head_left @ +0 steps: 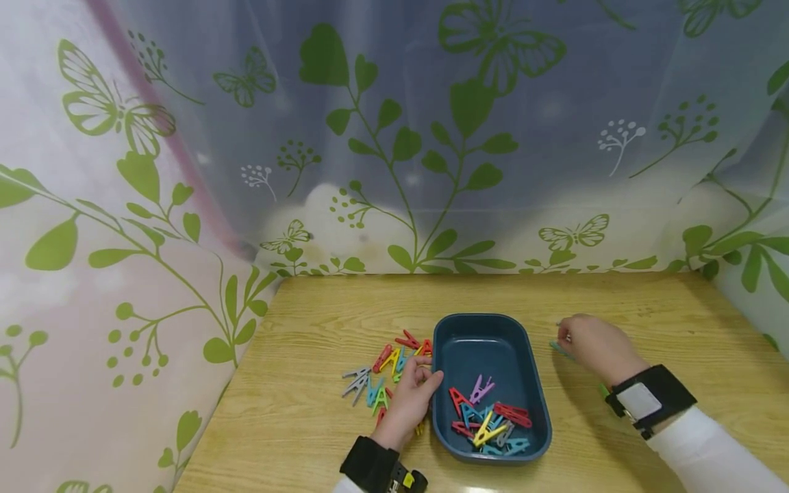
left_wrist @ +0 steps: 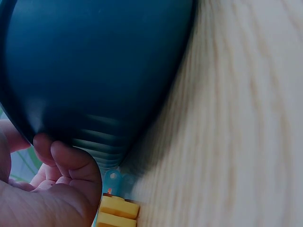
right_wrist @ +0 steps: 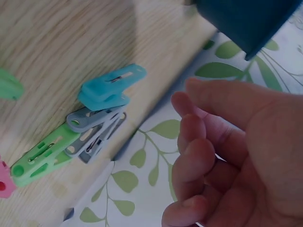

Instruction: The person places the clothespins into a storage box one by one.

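Observation:
My left hand [head_left: 403,397] grips the left wall of a dark blue plastic bin [head_left: 539,383], thumb at the rim and fingers against the outer side [left_wrist: 109,66]. Inside the bin lie several clothespins [head_left: 490,430] in red, yellow, blue, purple and grey. To its right, my right hand [head_left: 594,346] hovers over the table, fingers loosely curled with nothing between them in the right wrist view. Near those fingers are a light blue clothespin [right_wrist: 111,85], a grey one [right_wrist: 94,130] and a green one [right_wrist: 45,153], with the hand hiding most of them in the head view.
More clothespins [head_left: 376,383] are strewn left of the bin, partly behind my left hand. A pink piece [right_wrist: 4,182] and another green one [right_wrist: 8,85] show at the right wrist view's edge. Patterned curtains [head_left: 394,137] hang round the wooden table [head_left: 296,424].

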Demonstrator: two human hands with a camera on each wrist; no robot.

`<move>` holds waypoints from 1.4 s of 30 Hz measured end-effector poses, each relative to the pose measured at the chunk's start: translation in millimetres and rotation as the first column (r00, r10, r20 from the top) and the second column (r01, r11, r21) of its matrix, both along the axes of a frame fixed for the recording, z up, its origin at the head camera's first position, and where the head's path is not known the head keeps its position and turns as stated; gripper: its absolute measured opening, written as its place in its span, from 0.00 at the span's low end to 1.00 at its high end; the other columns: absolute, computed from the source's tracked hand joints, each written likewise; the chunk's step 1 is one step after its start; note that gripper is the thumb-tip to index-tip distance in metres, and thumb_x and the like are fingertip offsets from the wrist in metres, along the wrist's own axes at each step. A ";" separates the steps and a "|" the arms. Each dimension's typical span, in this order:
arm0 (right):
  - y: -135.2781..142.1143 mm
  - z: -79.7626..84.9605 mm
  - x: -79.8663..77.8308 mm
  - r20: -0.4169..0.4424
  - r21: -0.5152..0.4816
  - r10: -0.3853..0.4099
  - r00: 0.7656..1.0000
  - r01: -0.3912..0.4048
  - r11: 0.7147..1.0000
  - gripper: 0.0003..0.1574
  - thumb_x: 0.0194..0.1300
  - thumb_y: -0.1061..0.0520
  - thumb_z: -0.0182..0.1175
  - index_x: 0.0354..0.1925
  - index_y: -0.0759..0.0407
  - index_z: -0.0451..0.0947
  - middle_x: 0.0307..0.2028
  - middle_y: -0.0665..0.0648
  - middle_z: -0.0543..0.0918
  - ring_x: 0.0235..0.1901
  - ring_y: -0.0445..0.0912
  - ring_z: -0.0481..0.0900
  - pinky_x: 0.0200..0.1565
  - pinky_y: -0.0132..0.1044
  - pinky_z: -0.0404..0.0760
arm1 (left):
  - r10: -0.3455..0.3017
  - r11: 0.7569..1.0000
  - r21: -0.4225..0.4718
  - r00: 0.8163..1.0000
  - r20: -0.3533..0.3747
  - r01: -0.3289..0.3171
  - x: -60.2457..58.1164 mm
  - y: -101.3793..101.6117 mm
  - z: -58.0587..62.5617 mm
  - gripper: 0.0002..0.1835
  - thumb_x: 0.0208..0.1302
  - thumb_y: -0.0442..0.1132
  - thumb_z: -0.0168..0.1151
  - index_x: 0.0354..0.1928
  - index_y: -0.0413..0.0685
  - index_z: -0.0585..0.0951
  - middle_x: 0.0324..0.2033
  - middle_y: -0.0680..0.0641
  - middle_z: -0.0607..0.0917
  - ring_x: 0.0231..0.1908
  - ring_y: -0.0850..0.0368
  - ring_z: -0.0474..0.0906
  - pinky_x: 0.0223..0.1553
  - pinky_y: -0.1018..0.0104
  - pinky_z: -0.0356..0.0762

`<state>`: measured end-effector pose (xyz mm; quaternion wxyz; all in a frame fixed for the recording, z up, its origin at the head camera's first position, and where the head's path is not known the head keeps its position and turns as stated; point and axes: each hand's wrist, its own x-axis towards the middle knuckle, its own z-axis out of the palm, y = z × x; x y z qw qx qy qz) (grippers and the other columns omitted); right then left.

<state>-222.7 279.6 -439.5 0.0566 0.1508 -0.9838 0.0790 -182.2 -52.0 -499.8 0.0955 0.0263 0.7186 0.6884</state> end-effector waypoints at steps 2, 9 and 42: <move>-1.2 -0.5 -3.6 0.017 0.012 0.006 1.000 -0.007 1.000 0.06 0.65 0.60 0.69 0.32 0.62 0.82 0.28 0.55 0.84 0.25 0.44 0.79 0.30 0.44 0.79 | 0.001 1.000 -0.002 1.000 0.005 -0.001 0.2 0.0 0.5 0.18 0.78 0.40 0.56 0.63 0.42 0.67 0.31 0.52 0.73 0.27 0.58 0.70 0.30 0.67 0.67; -7.3 0.6 -12.6 0.077 0.041 0.016 0.997 -0.020 0.999 0.04 0.64 0.63 0.66 0.32 0.63 0.82 0.30 0.58 0.85 0.29 0.48 0.81 0.33 0.48 0.81 | 0.000 1.000 -0.009 1.000 0.005 0.000 -0.8 -0.5 -1.0 0.19 0.78 0.40 0.56 0.63 0.42 0.67 0.31 0.52 0.72 0.27 0.57 0.70 0.31 0.66 0.68; -12.1 -13.1 -20.7 0.041 0.059 0.026 0.999 -0.028 0.998 0.23 0.64 0.67 0.62 0.16 0.55 0.68 0.17 0.49 0.66 0.18 0.42 0.61 0.22 0.37 0.62 | 0.006 1.000 -0.005 1.000 0.017 -0.006 -1.1 -0.8 -1.5 0.18 0.78 0.41 0.57 0.62 0.43 0.68 0.30 0.52 0.72 0.27 0.57 0.69 0.31 0.66 0.68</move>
